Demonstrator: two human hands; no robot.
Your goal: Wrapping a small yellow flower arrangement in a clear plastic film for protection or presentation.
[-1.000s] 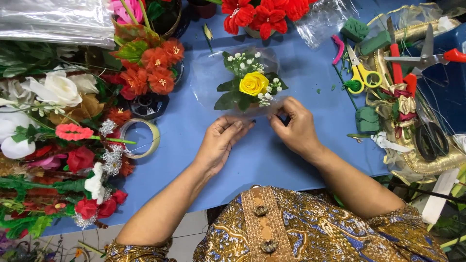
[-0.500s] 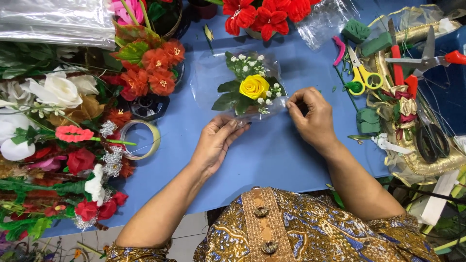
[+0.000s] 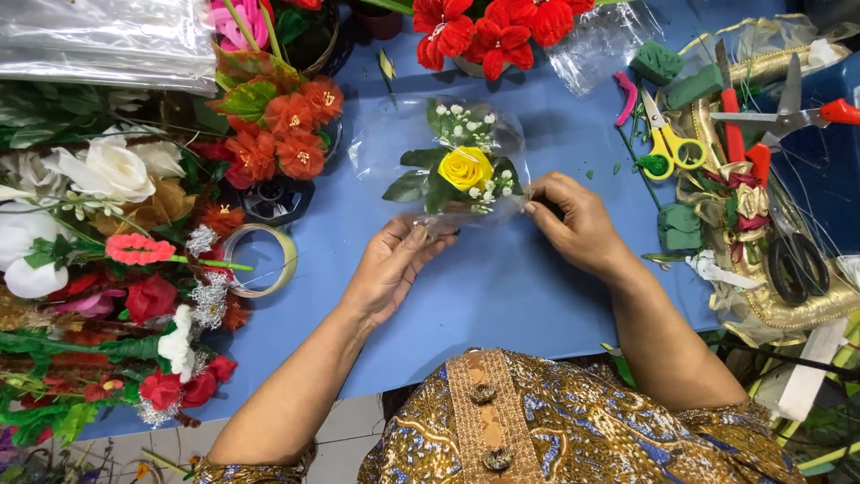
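A small posy with a yellow rose (image 3: 465,167), green leaves and tiny white blossoms lies on the blue table (image 3: 502,287), wrapped in clear cellophane (image 3: 385,148). My left hand (image 3: 391,269) pinches the wrap at the base of the stems. Beside the rose, my right hand (image 3: 573,224) grips the cellophane's right edge with its fingertips.
Artificial flowers in red, orange and white (image 3: 116,233) are heaped along the left. A tape roll (image 3: 260,260) lies near them. Red flowers (image 3: 475,31) stand at the back. On the right sit yellow scissors (image 3: 667,139), green foam blocks (image 3: 679,226), black scissors (image 3: 797,264) and gold ribbon.
My right hand has moved up and right along the cellophane edge. The posy has shifted slightly with the wrap pulled tighter round it. My left hand stays at the stems.
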